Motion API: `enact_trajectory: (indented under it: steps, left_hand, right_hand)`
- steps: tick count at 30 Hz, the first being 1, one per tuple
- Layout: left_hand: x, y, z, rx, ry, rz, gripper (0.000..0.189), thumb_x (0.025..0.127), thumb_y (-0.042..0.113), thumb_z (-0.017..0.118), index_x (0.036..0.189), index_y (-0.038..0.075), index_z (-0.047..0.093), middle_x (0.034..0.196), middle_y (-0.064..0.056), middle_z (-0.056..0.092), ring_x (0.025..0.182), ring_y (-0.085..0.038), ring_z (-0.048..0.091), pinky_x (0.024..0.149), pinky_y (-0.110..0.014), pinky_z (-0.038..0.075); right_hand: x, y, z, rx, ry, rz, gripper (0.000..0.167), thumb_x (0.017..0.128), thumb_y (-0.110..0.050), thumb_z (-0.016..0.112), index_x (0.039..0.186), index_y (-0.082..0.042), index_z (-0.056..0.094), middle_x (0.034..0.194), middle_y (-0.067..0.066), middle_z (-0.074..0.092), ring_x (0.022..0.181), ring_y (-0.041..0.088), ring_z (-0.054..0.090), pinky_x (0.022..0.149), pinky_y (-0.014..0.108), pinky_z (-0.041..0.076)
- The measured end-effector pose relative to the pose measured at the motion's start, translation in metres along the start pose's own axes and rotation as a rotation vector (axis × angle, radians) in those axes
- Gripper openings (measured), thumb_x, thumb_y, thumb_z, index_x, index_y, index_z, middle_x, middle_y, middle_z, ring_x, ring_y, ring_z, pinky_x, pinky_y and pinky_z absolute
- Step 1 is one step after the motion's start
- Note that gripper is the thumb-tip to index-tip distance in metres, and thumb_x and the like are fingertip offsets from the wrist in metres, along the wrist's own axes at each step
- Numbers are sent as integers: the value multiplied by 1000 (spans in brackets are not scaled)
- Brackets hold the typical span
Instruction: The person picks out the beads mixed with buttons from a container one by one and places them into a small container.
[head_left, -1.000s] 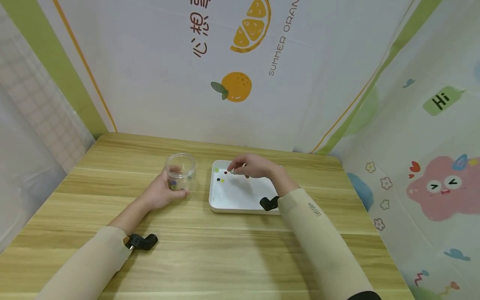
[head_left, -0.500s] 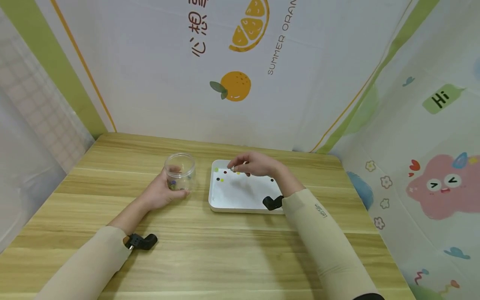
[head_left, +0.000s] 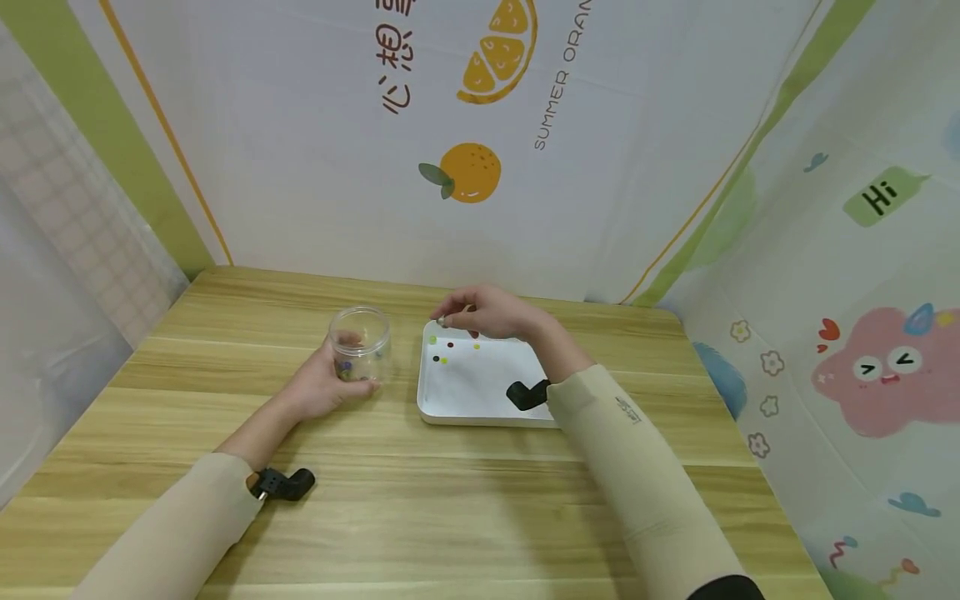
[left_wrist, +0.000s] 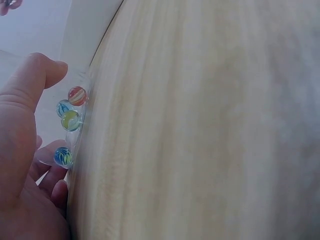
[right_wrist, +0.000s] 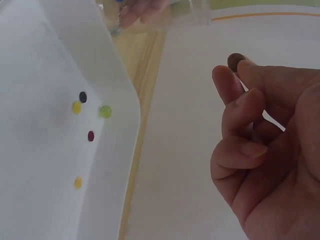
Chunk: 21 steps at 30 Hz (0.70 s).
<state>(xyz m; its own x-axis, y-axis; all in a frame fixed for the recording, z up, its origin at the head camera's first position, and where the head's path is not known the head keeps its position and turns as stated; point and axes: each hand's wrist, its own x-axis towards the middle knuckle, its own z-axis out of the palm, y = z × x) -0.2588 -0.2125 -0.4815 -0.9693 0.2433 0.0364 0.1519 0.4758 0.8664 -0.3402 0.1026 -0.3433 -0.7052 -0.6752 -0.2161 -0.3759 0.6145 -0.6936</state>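
My left hand [head_left: 322,383] grips a clear round jar [head_left: 362,329] standing upright on the table. Several coloured glass marbles [left_wrist: 70,120] lie at the bottom of the jar in the left wrist view. Over the far left corner of the white tray [head_left: 487,392], my right hand [head_left: 491,312] pinches a small round marble [head_left: 442,321] between thumb and fingertips. It looks dark in the right wrist view, so its colour is unclear. Below that hand, the tray holds several small coloured pieces: a green one [right_wrist: 105,111], a dark one [right_wrist: 83,97], a red one [right_wrist: 91,136] and yellow ones [right_wrist: 76,107].
The wooden table [head_left: 420,508] ends at a printed white curtain [head_left: 315,167] behind the tray. Another printed curtain [head_left: 810,275] hangs on the right. A narrow gap of table separates the jar from the tray's left rim.
My right hand has moved left and away from me, from above the tray to its far left corner, with the marble still pinched. The left hand and jar have stayed put.
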Motion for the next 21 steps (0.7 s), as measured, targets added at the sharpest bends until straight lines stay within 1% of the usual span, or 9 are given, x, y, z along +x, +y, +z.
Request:
enact_trajectory:
  steps: [5, 8, 11, 14, 17, 21]
  left_hand:
    - [-1, -1, 0, 7, -1, 0, 92, 94, 25, 89, 158, -2, 29, 166, -34, 37, 151, -59, 42, 121, -72, 38]
    - [0, -1, 0, -6, -2, 7, 91, 94, 23, 89, 157, -2, 29, 166, -35, 36, 151, -59, 41, 121, -73, 37]
    - [0, -1, 0, -11, -2, 15, 90, 94, 21, 89, 157, -3, 29, 166, -35, 37, 150, -59, 42, 121, -72, 38]
    - [1, -1, 0, -12, -2, 19, 89, 94, 20, 89, 156, -3, 30, 165, -35, 38, 149, -58, 44, 119, -71, 39]
    - [1, -1, 0, -9, -2, 22, 89, 94, 21, 89, 156, -2, 30, 164, -34, 38, 148, -58, 45, 118, -71, 40]
    - [1, -1, 0, -6, -3, 24, 88, 94, 20, 88, 156, -2, 30, 164, -34, 38, 148, -57, 44, 117, -72, 40]
  right_hand:
    - [8, -14, 0, -3, 27, -35, 24, 112, -22, 63, 133, -20, 75, 124, 2, 76, 85, 20, 60, 80, 35, 52]
    - [11, -22, 0, -16, 50, -55, 24, 112, -21, 62, 133, -19, 75, 124, 3, 76, 86, 21, 62, 81, 36, 54]
    - [14, -31, 0, -34, 67, -66, 24, 113, -22, 62, 134, -20, 74, 125, 1, 76, 89, 21, 64, 81, 35, 56]
    - [17, -41, 2, -53, 85, -68, 24, 113, -23, 62, 134, -22, 74, 123, -3, 75, 90, 21, 65, 79, 32, 55]
    - [21, -49, 5, -86, 104, -70, 25, 113, -26, 62, 135, -23, 73, 123, -4, 75, 88, 21, 66, 77, 31, 54]
    - [29, -59, 15, -154, 119, -92, 28, 113, -26, 62, 139, -22, 73, 127, -3, 77, 91, 22, 71, 79, 29, 57]
